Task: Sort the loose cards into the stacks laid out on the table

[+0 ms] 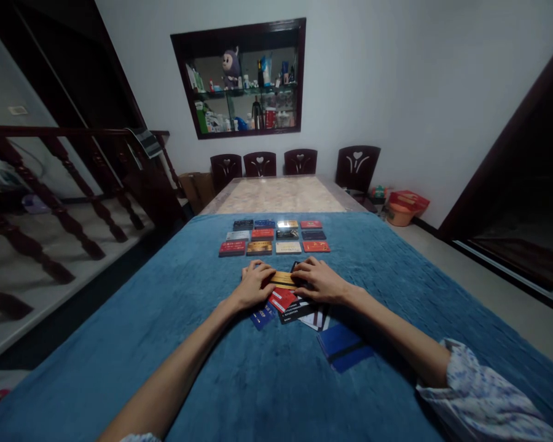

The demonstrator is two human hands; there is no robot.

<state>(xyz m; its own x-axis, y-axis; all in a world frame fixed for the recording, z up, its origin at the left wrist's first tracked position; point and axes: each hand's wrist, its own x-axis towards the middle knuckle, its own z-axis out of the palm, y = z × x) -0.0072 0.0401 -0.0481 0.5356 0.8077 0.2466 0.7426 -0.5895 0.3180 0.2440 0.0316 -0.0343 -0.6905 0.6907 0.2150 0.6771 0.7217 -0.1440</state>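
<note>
A gold card (283,280) with a dark stripe lies level between my hands at the middle of the table. My left hand (254,285) grips its left end with bent fingers. On its right end, my right hand (320,282) has its fingers curled over the edge; the fingertips are partly hidden. Under and in front of the hands is a loose pile of cards: a red card (282,299), a dark blue card (262,315) and a black card (297,310), with white ones partly covered. A larger blue card (343,348) with a dark stripe lies nearer me.
Beyond my hands, several cards or card stacks stand in three rows, among them a red one (233,248) and a gold one (259,248). A blue cloth (166,325) covers the near table; its far part is bare stone (281,193). Dark chairs (358,169) stand behind.
</note>
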